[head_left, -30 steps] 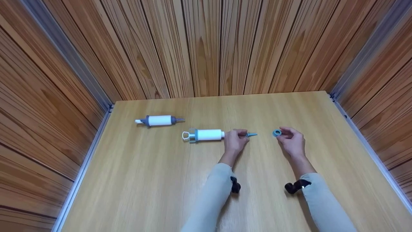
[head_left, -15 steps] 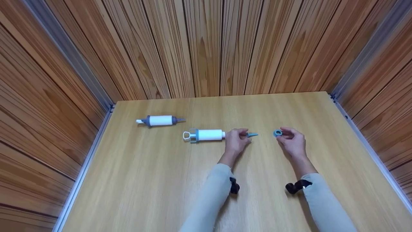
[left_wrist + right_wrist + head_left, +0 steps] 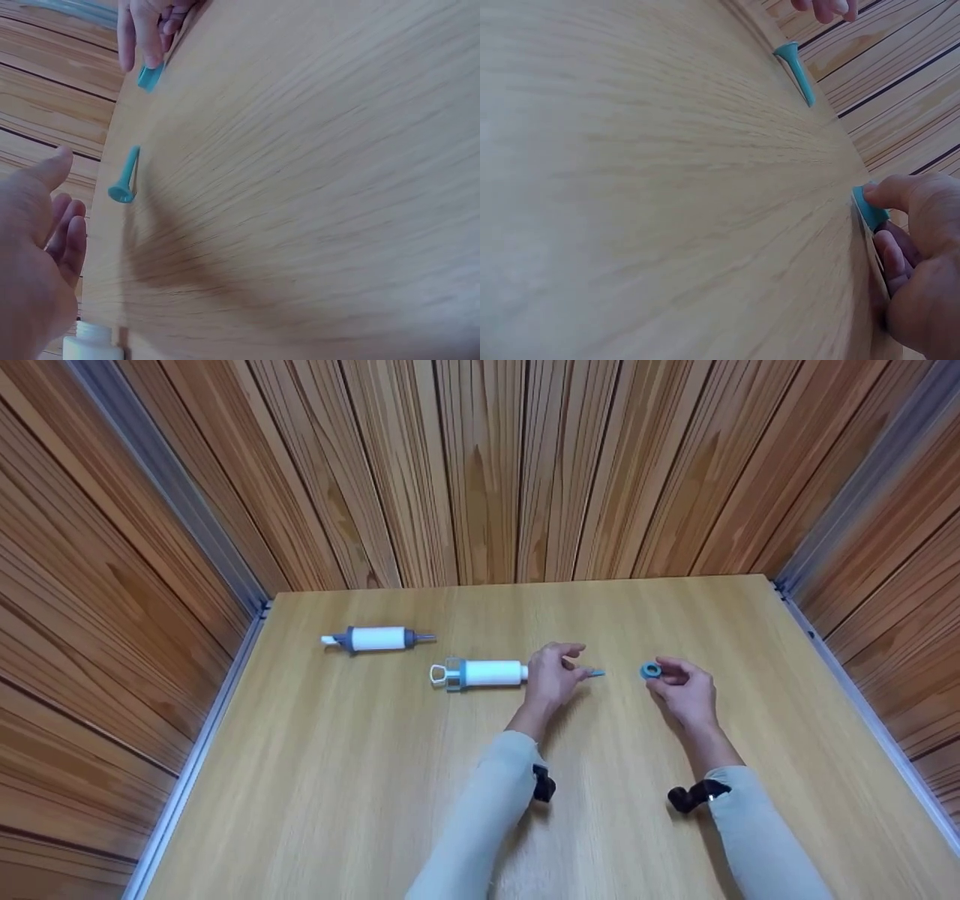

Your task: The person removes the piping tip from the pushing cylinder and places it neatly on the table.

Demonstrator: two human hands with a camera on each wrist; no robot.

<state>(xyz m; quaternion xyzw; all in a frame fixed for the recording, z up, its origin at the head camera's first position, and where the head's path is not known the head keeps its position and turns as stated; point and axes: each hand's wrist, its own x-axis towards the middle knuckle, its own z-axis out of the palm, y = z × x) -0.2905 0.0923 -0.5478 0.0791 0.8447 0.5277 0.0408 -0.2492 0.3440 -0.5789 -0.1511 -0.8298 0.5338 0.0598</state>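
Note:
My left hand (image 3: 551,681) hovers over the table between a white cylinder (image 3: 493,673) and a teal tapered nozzle (image 3: 126,182). Its fingers are loosely spread and apart from the nozzle, which lies on the tabletop with its wide end toward this hand. The cylinder has a light blue frame and a white loop handle at its left end; a threaded white neck (image 3: 93,334) shows in the left wrist view. On the right, my right hand (image 3: 691,696) pinches a teal ring (image 3: 869,208) between thumb and fingers, at the table surface.
A second white cylinder (image 3: 379,638) with grey-purple ends and a thin tip lies farther back on the left. Wood-plank walls (image 3: 480,472) enclose the wooden table (image 3: 360,780) at the back and both sides, with metal rails along its side edges.
My left hand has let go of the nozzle and lifted slightly, its fingers spreading. The nozzle stays on the table. My right hand keeps its pinch on the ring, which has tilted slightly.

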